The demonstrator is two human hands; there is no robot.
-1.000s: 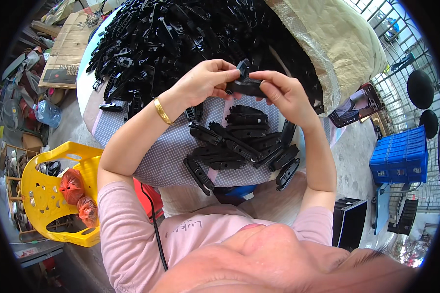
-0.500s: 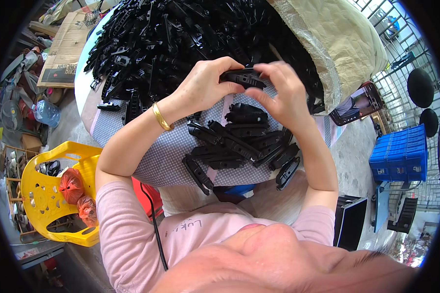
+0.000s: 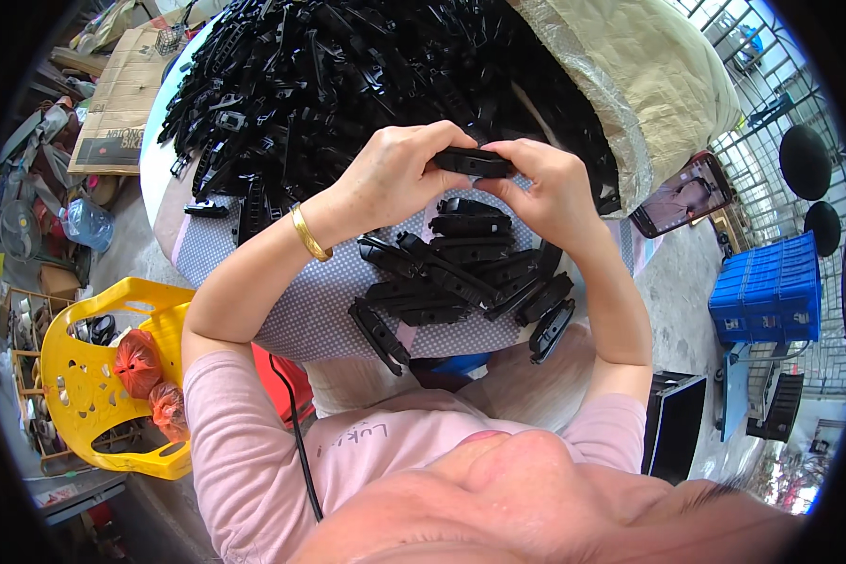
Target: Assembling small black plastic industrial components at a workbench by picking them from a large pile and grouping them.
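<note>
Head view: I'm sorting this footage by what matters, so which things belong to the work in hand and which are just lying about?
In the work:
- black plastic part, held between left hand and right hand
- small pile of black parts on the dotted cloth
- big heap of black parts

Lying about:
- phone
- yellow chair
- blue crate
- cardboard

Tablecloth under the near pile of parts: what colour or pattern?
The tablecloth is pale lavender-grey with small white dots, best seen in the head view.
</note>
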